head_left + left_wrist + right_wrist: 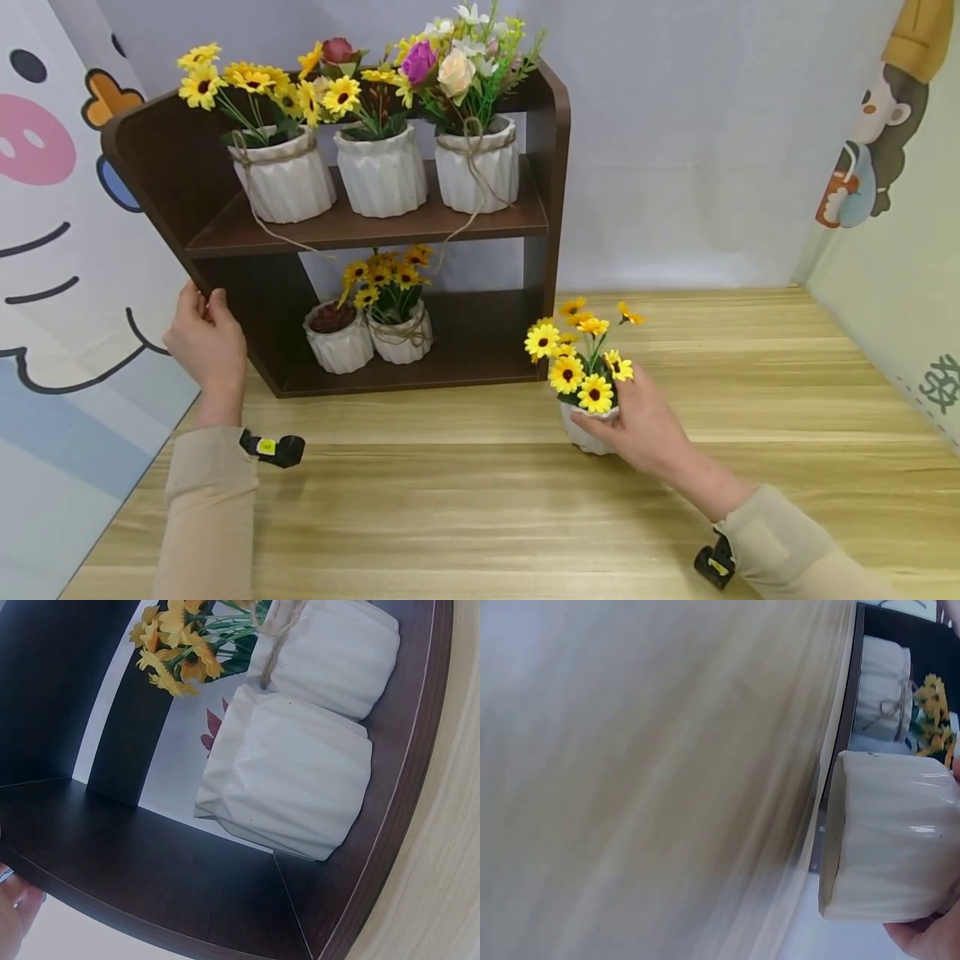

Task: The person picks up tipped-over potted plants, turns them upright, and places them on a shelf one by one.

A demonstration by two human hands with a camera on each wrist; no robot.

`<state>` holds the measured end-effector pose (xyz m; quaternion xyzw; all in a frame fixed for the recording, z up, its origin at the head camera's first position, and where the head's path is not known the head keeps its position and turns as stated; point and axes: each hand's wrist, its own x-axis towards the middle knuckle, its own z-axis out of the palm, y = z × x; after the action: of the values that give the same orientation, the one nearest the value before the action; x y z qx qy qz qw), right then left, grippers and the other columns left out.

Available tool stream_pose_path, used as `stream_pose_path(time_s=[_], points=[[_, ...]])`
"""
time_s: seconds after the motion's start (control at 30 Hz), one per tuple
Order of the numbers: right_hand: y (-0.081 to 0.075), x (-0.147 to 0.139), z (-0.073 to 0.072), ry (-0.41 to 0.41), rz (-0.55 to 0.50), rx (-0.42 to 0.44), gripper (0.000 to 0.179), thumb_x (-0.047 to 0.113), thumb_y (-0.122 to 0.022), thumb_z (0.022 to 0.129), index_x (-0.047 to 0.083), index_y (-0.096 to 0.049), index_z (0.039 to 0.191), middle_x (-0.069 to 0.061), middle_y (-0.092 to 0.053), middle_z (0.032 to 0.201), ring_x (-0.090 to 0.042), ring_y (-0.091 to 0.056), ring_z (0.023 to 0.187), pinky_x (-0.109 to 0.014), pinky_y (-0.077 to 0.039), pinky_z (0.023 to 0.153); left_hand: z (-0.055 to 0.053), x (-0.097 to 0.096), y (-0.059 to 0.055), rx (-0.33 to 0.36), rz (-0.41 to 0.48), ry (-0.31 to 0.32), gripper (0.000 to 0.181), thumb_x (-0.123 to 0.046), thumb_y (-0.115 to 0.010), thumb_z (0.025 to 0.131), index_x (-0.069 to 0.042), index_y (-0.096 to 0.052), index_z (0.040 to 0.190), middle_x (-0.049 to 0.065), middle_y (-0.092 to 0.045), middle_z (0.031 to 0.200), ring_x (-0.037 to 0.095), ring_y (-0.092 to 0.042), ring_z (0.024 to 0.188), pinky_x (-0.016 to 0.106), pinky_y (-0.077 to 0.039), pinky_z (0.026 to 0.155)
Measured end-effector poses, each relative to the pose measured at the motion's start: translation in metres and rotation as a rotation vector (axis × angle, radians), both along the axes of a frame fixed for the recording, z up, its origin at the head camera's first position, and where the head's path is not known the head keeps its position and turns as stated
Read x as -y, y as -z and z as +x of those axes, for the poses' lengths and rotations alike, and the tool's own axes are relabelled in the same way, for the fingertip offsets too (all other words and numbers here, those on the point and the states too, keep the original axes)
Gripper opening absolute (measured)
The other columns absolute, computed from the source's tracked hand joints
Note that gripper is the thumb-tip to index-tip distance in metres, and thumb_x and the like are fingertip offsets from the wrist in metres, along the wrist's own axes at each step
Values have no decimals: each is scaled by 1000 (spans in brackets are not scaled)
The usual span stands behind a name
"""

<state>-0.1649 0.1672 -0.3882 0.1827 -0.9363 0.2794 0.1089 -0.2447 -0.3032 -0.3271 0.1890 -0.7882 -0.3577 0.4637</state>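
Observation:
A dark brown two-tier shelf (480,342) stands at the left, and my left hand (204,342) grips the front edge of its left side panel. In the left wrist view, part of that hand (13,919) shows at the lower left, against the panel. My right hand (645,421) holds a white ribbed flower pot (579,433) by its side, thumb in front. Yellow daisy-like flowers (566,375) fill this pot. The right wrist view shows the pot (900,832) and its underside, raised off the table, near the shelf's right end.
Three white pots with artificial flowers, including a twine-tied one (285,183), stand on the upper tier. The lower tier holds a pot with dark red contents (341,346) beside a yellow-flowered pot (403,337). A wooden table (450,483) lies below; a pale curtain (675,150) hangs behind.

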Motion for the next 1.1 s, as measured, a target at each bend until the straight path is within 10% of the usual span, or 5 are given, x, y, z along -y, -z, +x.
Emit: stream_pose_path(time_s=[0.13, 0.73, 1.1], points=[[-2, 11, 5, -5, 1, 48, 84, 52, -64, 77, -4, -35, 131, -20, -43, 123, -15, -52, 77, -41, -44, 84, 0, 0, 0, 5, 8, 1, 33, -33, -44, 94, -12, -61, 113, 10, -67, 104, 24, -58, 89, 23, -36, 71], [1, 59, 6, -139, 68, 12, 82, 47, -68, 73, -6, -42, 128, -18, -37, 137, -31, -42, 121, -43, -33, 101, -1, 0, 2, -28, -26, 17, 30, -27, -47, 94, -6, -61, 110, 16, -67, 99, 31, -60, 89, 40, -40, 75], [-3, 79, -10, -139, 100, -15, 58, 56, -60, 78, -2, -64, 73, -24, -38, 134, -32, -40, 123, -39, -27, 105, 0, 1, 0, -57, -44, 7, 30, -26, -47, 93, -3, -60, 105, 19, -66, 95, 32, -60, 84, 39, -39, 72]])
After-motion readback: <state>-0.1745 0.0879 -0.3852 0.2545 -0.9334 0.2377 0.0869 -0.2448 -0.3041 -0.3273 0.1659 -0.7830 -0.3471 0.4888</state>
